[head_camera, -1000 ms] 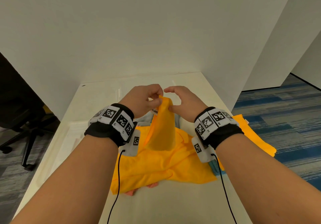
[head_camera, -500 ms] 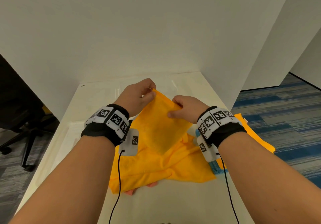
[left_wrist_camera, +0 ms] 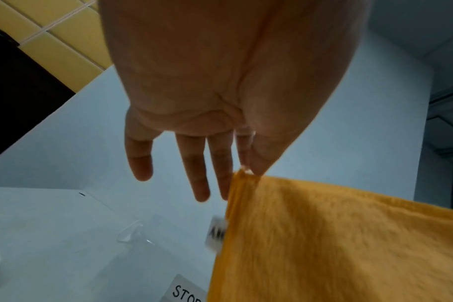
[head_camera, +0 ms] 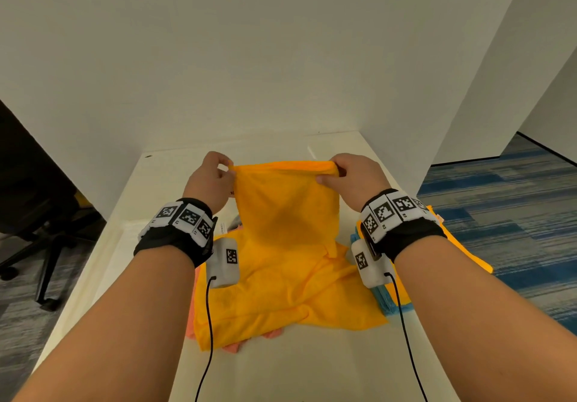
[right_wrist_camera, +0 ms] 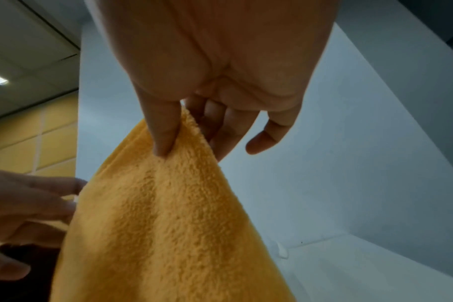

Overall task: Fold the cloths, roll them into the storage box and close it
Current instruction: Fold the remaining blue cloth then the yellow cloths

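The left hand pinches the left top corner of the orange cloth between thumb and forefinger, its other fingers loose. The fleecy, nubbly cloth hangs above the table, top edge stretched level from left to right, lower part draping onto the heap. The right hand pinches the right corner, thumb in front. Half a second ago the hands were closer and the edge slanted.
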Demonstrator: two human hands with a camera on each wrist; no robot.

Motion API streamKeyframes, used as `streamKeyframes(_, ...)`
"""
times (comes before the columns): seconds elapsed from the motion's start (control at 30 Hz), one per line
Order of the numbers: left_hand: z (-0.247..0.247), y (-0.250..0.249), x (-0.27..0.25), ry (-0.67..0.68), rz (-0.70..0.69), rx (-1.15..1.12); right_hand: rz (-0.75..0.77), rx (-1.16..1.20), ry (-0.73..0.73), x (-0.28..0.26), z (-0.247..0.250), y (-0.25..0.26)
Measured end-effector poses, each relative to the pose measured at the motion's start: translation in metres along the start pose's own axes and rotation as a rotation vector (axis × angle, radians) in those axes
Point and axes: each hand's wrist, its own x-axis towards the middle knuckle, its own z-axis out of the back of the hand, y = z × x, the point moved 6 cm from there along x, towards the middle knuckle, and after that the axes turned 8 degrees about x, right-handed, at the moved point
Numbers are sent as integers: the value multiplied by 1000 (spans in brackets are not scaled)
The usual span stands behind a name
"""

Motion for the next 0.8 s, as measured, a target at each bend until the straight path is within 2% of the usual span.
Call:
streamKeyframes(0.1, -8, -5, -2, 115, -62, 38, 49, 10, 52, 0, -4, 6)
streamKeyframes(0.27, -30, -50, -23, 344, -349, 185, 89, -27, 128, -2, -13, 16)
streamKeyframes(0.4, -48, -65, -34, 465, -380, 181, 100, -70, 168, -4, -17, 20)
streamKeyframes(0.5, -57, -69, -39, 483, -360, 218, 97, -71, 163, -5, -16, 19)
streamKeyframes(0.67, -63, -74, -37, 408, -394, 350, 112, -78, 158, -7, -14, 18)
streamKeyframes(0.8, -57, -79, -36, 384, -399, 322, 70, -4, 140, -11, -14, 9)
